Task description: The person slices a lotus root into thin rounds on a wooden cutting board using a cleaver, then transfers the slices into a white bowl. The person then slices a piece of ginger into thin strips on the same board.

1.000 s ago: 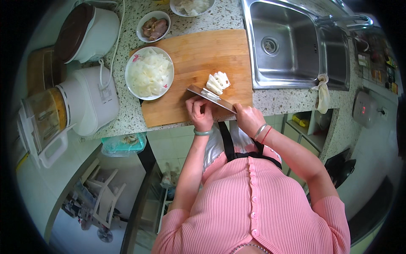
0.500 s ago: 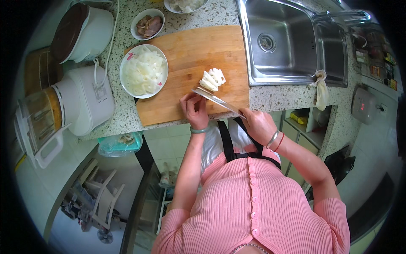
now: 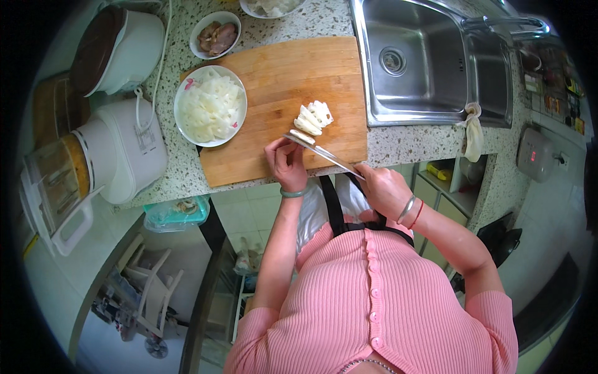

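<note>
The right hand [image 3: 384, 191] grips the knife [image 3: 331, 159] slanting diagonally, tip forward-left; the left hand [image 3: 288, 163] curls, its hold unclear.

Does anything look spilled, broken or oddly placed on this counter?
Nothing looks spilled or broken. One slightly odd thing: the white plate of pale slices sits across the left edge of the cutting board, seeming to reach past it over the speckled counter, so it may not rest quite level.

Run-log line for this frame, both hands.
right hand: holds knife | left hand: at knife's far end | cutting board: white slices | plate: thin pale slices
</note>
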Demonstrator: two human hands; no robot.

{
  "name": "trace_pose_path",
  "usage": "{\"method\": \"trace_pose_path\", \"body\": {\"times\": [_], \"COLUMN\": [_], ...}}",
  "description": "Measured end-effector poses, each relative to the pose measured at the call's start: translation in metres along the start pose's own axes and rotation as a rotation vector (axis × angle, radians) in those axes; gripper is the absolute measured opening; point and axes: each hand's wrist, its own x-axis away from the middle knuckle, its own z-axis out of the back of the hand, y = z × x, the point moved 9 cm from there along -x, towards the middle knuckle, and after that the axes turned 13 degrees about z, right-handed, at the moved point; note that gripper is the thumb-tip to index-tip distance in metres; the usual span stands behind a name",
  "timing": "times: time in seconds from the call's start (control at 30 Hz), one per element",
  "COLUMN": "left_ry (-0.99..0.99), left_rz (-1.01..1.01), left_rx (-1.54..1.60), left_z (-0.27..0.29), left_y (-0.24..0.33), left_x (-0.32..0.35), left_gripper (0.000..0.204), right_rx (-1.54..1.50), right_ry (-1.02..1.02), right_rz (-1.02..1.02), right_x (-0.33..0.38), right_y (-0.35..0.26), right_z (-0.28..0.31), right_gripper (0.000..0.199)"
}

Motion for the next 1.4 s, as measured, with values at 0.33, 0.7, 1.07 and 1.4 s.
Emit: {"method": "trace_pose_path", "body": {"times": [0.33,0.7,1.07,1.4], "left_ry": [0.013,0.003,-0.010,0.003], "left_rz": [0.015,-0.058,-0.109,0.070], "left_rx": [0.011,-0.068,-0.145,-0.121], "left_z": [0.002,0.003,0.001,0.021], "left_y": [0.001,0.001,0.002,-0.003], "left_x": [0.000,0.001,0.002,-0.007], "left_gripper": [0.017,0.019,0.019,0.015], "right_rx": [0.072,0.149,0.155,0.068], "right_ry": [-0.083,-0.140,0.034,0.179], "right_rz": [-0.048,-0.008,-0.006,0.115], "right_x": [-0.001,-0.014,-0.046,-0.026], "right_y": [0.003,-0.018,0.001,-0.003], "right_z": [0.001,0.003,-0.024,0.015], "right_gripper": [0.023,0.015,0.012,0.026]}}
